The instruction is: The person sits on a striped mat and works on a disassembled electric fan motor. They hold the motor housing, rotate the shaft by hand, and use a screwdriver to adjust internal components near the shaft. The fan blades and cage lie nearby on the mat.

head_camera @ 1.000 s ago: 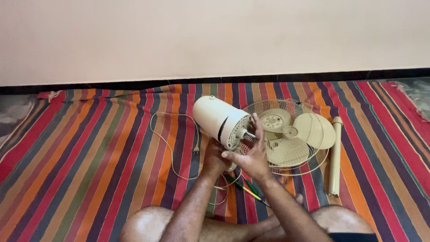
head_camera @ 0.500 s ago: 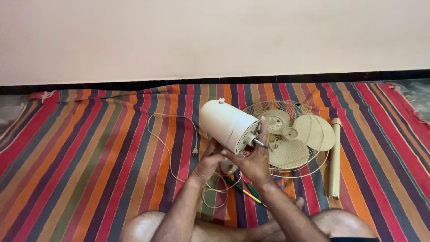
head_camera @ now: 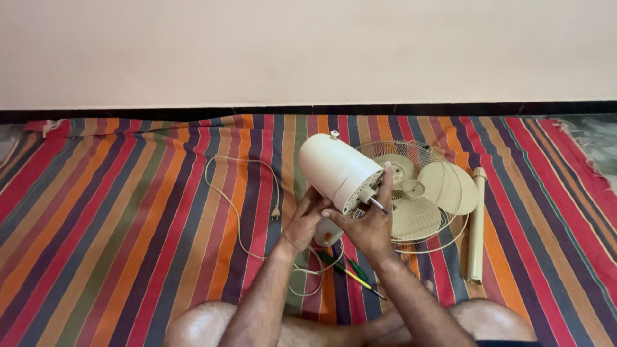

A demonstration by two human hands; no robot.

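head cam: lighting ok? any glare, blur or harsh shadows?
Head view: soft, even light; no glare on the cream fan motor housing; both hands and the striped mat sharp; only faint shadows beneath the fan blade and grille.

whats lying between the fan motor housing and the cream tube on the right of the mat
In the head view, the wire fan guard with the cream fan blades on it lies between the motor housing and the tube.

A home floor: striped woven mat (head_camera: 128, 212) against plain wall (head_camera: 308, 51).
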